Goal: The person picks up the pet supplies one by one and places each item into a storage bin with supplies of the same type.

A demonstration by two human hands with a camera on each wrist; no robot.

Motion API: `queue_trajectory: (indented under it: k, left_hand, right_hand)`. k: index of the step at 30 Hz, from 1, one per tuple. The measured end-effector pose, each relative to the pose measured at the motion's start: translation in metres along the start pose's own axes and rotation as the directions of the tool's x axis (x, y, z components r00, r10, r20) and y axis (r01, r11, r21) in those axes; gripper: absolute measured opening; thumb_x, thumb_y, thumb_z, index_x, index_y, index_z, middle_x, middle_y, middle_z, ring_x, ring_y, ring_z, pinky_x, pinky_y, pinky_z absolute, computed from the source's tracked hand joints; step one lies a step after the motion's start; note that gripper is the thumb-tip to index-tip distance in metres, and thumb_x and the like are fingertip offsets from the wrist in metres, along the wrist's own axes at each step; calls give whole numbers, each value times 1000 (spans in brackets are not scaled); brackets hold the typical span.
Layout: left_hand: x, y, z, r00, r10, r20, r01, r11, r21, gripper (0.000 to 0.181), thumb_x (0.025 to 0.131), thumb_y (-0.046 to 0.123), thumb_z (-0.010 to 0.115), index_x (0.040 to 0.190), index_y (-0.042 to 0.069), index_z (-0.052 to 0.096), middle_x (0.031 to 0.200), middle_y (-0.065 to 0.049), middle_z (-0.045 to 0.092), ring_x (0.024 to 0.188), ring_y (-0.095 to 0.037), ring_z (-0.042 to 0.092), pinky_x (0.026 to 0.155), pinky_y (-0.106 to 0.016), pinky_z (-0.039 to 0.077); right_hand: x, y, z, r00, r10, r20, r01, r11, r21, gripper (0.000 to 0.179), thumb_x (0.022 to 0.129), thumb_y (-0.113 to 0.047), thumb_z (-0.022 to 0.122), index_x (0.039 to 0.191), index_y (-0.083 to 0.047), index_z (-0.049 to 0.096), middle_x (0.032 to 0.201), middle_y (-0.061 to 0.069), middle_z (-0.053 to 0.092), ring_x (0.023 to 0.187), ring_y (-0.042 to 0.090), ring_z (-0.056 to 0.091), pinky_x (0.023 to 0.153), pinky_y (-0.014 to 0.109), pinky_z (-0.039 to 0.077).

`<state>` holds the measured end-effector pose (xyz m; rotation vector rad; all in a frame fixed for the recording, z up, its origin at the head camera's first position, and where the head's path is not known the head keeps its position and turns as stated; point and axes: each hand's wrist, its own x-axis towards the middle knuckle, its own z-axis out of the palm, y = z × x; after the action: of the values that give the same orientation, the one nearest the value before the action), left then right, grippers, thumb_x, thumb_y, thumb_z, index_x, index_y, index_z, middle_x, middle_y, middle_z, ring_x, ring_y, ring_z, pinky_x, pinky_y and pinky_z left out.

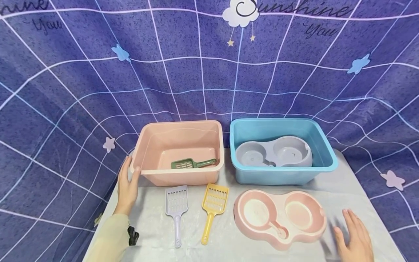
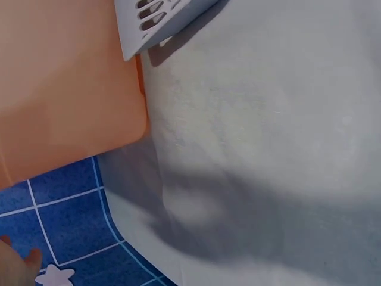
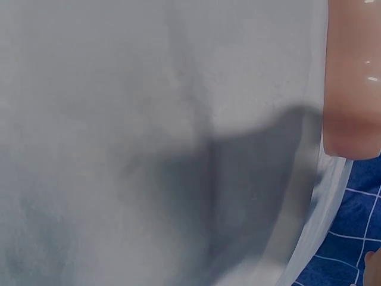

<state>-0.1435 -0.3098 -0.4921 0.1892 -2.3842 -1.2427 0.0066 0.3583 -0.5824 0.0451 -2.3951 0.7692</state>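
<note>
My left hand (image 1: 127,185) is at the left end of a pink litter tray (image 1: 181,178), its fingertips right at the rim and the fingers relaxed. In that tray lies a green slotted litter scoop (image 1: 184,163). Side by side in front of it are a lilac litter scoop (image 1: 177,203) and a yellow litter scoop (image 1: 215,200), handles towards me. My right hand (image 1: 356,236), fingers spread and holding nothing, is just right of a pink double pet bowl (image 1: 281,211). The left wrist view catches part of the left hand (image 2: 16,265) beside the tray's wall (image 2: 71,119).
A blue litter tray (image 1: 281,174) stands at the back right of the pale-covered table (image 1: 148,222), with a grey double pet bowl (image 1: 266,153) inside it. Close behind both trays hangs a purple gridded curtain (image 1: 183,83), which also closes in the left and right sides.
</note>
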Motion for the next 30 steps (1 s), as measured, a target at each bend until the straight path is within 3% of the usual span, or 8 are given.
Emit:
queue_trajectory:
  k: [4,8,13,21,30]
  left_hand:
    - [5,0,1,1000,1,3,-1,1000,-4,57,102,33,53,154,16,36,160,-7,29,148,-27,21,120,-46,13]
    - [8,0,3,999,-47,5,47,999,8,57,101,39,54,154,25,37,158,-4,32,146,-25,23,118,-51,16]
    - [11,-2,6,997,-77,-6,77,997,0,56,100,41,56,153,32,39,155,-5,37,143,-29,29,115,-56,20]
    - [15,-5,14,997,-75,-36,73,997,-33,56,99,37,59,151,25,43,155,0,39,143,-27,30,116,-50,21]
    - [22,0,14,991,-133,-29,135,988,75,62,97,41,61,153,27,39,155,-10,37,143,-32,28,113,-58,24]
  right_hand:
    - [0,-1,2,1000,-23,6,23,1000,12,53,101,-32,54,143,1,48,145,27,44,146,10,25,118,23,13]
    - [-1,-2,3,999,-43,4,43,999,24,52,101,-31,54,142,1,50,147,23,44,143,1,23,117,21,13]
    - [-1,-4,5,998,-65,-9,65,997,39,53,101,-34,53,140,2,52,150,16,45,142,1,26,117,22,15]
    - [2,-13,4,998,-69,-1,69,996,50,51,101,-31,54,140,2,52,152,9,44,142,1,26,117,22,16]
    - [4,-26,3,998,-64,28,62,996,62,48,100,-24,54,140,3,51,152,11,43,142,-2,24,116,21,14]
